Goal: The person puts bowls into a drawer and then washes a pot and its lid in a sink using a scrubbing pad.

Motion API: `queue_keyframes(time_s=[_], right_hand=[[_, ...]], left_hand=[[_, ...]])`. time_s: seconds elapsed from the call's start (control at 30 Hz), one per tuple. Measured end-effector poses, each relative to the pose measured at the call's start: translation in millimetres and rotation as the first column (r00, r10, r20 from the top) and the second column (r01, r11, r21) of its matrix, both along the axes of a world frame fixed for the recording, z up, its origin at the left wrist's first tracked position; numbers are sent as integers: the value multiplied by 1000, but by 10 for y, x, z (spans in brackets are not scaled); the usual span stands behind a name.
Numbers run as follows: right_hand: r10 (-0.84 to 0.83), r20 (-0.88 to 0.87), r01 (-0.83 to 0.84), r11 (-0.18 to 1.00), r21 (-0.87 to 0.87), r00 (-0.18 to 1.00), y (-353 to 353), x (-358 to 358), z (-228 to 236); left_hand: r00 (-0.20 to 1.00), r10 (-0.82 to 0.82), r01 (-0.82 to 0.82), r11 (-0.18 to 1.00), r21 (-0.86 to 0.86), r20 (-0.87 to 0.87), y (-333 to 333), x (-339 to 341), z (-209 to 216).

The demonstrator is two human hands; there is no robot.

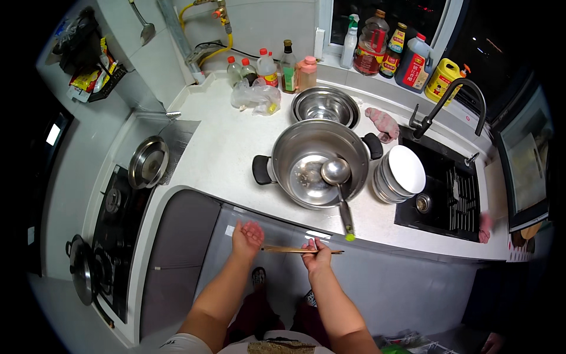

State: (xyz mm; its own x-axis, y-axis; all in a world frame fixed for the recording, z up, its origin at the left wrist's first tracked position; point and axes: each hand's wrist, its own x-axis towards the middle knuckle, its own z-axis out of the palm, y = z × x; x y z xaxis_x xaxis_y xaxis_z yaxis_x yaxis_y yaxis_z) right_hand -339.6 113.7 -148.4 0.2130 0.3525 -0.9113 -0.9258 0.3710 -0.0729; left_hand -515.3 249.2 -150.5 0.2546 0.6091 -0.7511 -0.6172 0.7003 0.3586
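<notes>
Our right hand [318, 255] is closed around one bundle of chopsticks [283, 249], count unclear, before the counter [218, 159]; our left hand [248, 238] is empty, fingers loosely spread. We count one pot [292, 141], one ladle [336, 171] inside.

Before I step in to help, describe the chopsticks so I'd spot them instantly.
Find the white countertop, then look below its front edge to the person's right grip. The wooden chopsticks run crosswise through it, their longer end toward the open left grip. They are thin, straight and brown, unlike the steel ladle in the stockpot.
</notes>
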Motion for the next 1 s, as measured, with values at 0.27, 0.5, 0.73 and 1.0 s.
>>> queue_keyframes(time_s=[0.27, 0.5, 0.73, 1.0], right_hand=[[-217, 109, 202, 970, 137, 970, 918, -586, -413], [-205, 212, 152, 959, 238, 956, 1108, -723, -439], [-199, 214, 168, 974, 154, 957, 1026, -868, -321], [-212, 206, 243, 960, -136, 955, 677, -1226, 57]], left_hand=[[951, 173, -144, 981, -131, 255, 1011, -46, -176], [938, 106, -73, 991, -111, 331, 1148, -84, -182], [989, 23, 6, 981, -195, 146, 1142, -199, -325], [995, -31, 56, 961, -270, 96, 747, -671, -126]])
